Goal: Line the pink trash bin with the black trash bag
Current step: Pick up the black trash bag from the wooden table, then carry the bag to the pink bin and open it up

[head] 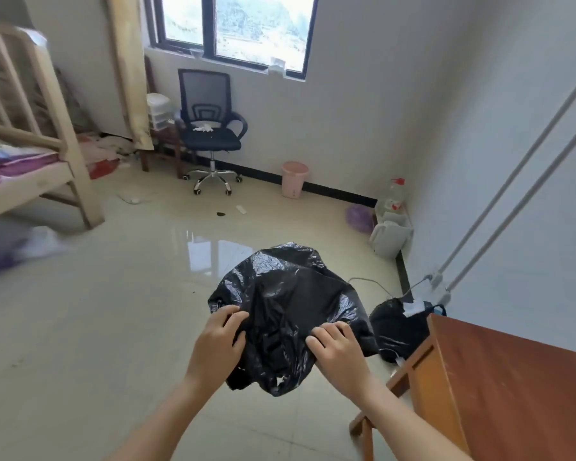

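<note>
We hold the black trash bag (290, 314) in the air, puffed and crumpled, our left hand (218, 341) and right hand (338, 349) each pinching its film. The pink trash bin (295, 179) stands unlined against the far wall, well apart; carrying, inserting and cuffing all remain.

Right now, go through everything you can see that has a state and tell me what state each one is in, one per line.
Black trash bag: off the floor, crumpled, puffed out, held by both hands.
Left hand: shut on the bag's edge.
Right hand: shut on the bag's edge.
Pink trash bin: upright by the far wall, unlined.
Office chair: upright, something white on its seat.
Second black bag: on the floor, bulging.
Clear bottle: upright, red cap on.
</note>
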The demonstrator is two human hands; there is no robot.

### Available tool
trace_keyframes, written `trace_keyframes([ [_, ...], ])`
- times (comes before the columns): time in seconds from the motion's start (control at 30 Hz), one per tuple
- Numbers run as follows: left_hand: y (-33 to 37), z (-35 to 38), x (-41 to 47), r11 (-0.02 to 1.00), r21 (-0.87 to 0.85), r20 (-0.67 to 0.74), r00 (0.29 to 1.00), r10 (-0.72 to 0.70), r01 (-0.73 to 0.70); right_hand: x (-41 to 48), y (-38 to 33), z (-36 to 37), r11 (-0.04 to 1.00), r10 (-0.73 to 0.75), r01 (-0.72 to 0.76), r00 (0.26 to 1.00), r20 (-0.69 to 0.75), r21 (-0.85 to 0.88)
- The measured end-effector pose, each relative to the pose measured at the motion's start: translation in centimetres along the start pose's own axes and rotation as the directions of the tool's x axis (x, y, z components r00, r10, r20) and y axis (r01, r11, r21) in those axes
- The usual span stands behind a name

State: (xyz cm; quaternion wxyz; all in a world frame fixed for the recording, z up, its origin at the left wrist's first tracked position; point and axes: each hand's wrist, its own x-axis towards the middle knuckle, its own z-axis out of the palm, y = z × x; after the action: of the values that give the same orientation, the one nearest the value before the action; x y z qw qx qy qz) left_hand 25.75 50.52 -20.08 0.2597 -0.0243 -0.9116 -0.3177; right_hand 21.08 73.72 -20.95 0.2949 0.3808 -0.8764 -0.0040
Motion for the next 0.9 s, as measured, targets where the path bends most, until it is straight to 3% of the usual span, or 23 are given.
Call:
trace_keyframes([
  [0.23,-10.3,-5.7,1.7,0.999,0.046,0.152,0.988,0.006,-0.013,7.9,-6.8,3.8,0.990,0.099,-0.113,0.983,0.153,0.088],
  [0.4,-16.4,-8.9,4.1,1.000,-0.018,0.230,0.973,-0.011,0.016,12.8,-10.8,5.7,0.938,0.255,-0.303,0.933,0.255,0.169],
  [0.5,-17.9,-9.8,5.9,0.990,-0.131,0.426,0.905,0.015,0.045,14.8,-10.8,6.6,0.876,0.320,-0.407,0.893,0.317,0.261],
  [0.6,-19.5,-9.2,8.4,0.983,-0.181,0.510,0.858,0.068,0.030,18.2,-9.4,6.6,0.690,0.402,-0.604,0.778,0.483,0.399],
  [0.67,-20.8,-8.0,10.0,0.983,-0.185,0.494,0.865,0.087,0.007,20.4,-8.1,6.9,0.556,0.348,-0.705,0.678,0.647,0.440],
  [0.9,-26.1,-4.4,20.4,0.990,-0.116,0.315,0.948,-0.035,0.075,30.1,-0.8,11.5,0.292,0.188,-0.769,0.629,0.754,0.569],
])
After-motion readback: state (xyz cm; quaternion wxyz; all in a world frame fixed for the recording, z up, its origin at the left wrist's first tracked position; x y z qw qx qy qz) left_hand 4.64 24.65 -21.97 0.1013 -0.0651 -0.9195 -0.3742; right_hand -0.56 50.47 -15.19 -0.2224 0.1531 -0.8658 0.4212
